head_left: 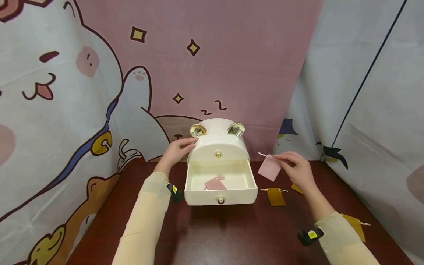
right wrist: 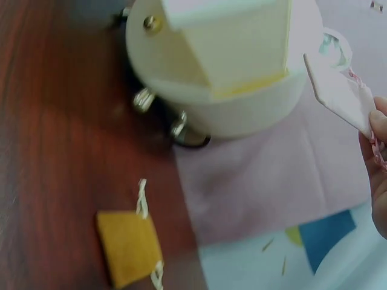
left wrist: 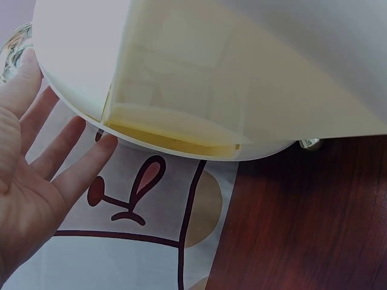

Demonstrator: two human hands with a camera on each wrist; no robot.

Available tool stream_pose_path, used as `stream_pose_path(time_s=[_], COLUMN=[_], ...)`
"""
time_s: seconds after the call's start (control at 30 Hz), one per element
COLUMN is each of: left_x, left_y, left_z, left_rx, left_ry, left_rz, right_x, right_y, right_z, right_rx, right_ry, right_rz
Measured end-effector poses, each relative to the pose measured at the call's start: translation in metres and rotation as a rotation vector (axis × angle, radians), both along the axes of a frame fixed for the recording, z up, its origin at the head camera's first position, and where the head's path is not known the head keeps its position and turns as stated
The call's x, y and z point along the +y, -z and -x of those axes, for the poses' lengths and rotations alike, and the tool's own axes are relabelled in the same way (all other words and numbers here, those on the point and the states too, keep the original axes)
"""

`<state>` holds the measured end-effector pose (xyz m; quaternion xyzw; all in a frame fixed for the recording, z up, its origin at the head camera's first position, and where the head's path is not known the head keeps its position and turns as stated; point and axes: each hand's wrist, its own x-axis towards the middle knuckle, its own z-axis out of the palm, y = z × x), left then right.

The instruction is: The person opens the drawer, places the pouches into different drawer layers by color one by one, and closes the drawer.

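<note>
A white storage box [head_left: 216,147] with gold ear-shaped trim stands on the table, its drawer [head_left: 221,198] pulled out. One pink drawstring pouch [head_left: 215,183] lies inside the drawer. My left hand [head_left: 177,151] rests against the box's left side near the ear, its fingers [left wrist: 84,160] extended along the curved edge in the left wrist view. Right of the drawer, my right hand [head_left: 298,170] pinches another pink drawstring pouch [head_left: 269,168] by its top and holds it above the table. In the right wrist view this pouch [right wrist: 341,93] hangs flat from thumb and fingers.
A mustard drawstring pouch [head_left: 276,197] lies right of the drawer. A second mustard pouch [head_left: 296,188] is partly hidden behind my right hand, and a third [head_left: 356,226] lies by my right sleeve. A cartoon-printed cloth [head_left: 232,66] hangs behind the dark wooden table [head_left: 232,235].
</note>
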<state>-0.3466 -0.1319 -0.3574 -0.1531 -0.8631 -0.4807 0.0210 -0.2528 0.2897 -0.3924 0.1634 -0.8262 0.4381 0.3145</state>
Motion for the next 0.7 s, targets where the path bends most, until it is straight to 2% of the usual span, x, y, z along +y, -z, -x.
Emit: stream_pose_path(time_s=[0.17, 0.37, 0.43, 0.47, 0.7], left_x=[0.0, 0.0, 0.0, -0.001, 0.0], left_y=[-0.001, -0.001, -0.001, -0.001, 0.0], left_z=[0.0, 0.0, 0.0, 0.0, 0.001], left_rx=[-0.004, -0.01, -0.009, -0.009, -0.007], left_ry=[0.004, 0.007, 0.009, 0.011, 0.013], left_rz=[-0.003, -0.013, -0.014, -0.016, -0.018], right_x=[-0.021, -0.057, -0.067, -0.072, -0.084], right_y=[-0.015, -0.047, -0.052, -0.053, -0.029], right_z=[0.0, -0.015, -0.017, -0.016, 0.013], right_rx=[0.051, 0.084, 0.089, 0.085, 0.047], right_ry=[-0.069, -0.167, -0.202, -0.22, -0.332], right_rz=[0.018, -0.004, -0.018, -0.022, -0.068])
